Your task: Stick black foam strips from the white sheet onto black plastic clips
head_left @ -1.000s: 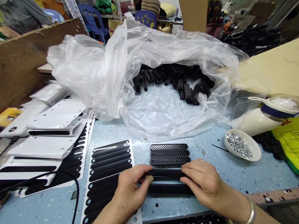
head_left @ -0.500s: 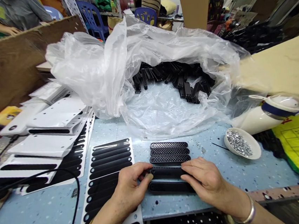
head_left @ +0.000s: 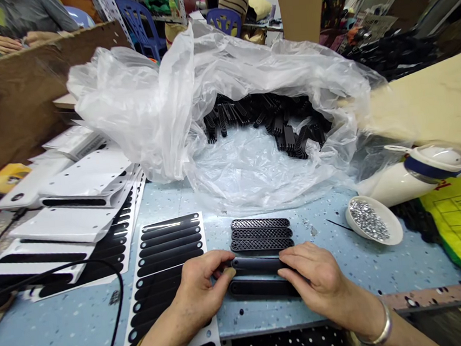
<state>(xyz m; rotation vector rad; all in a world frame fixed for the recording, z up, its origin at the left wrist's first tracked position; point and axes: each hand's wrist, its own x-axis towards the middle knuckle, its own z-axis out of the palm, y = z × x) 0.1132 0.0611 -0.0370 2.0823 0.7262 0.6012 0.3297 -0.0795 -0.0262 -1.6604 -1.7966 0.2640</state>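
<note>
Pinching one black strip by its two ends, with left hand closed on the left end and right hand closed on the right end. Located low over the blue table, near edge, centre; contact with the surface not discernible. Just beyond a second smooth strip; just short of three mesh-faced strips. Judged light and stiff, probably moulded plastic; smooth face, possibly slippery. Best taken at the rounded ends, as here, or along the long edges. Long, narrow, matt black, rounded at both ends. Left, under the forearm: white sheet of black stickers. Far side: clear plastic bag of similar dark parts.
</note>
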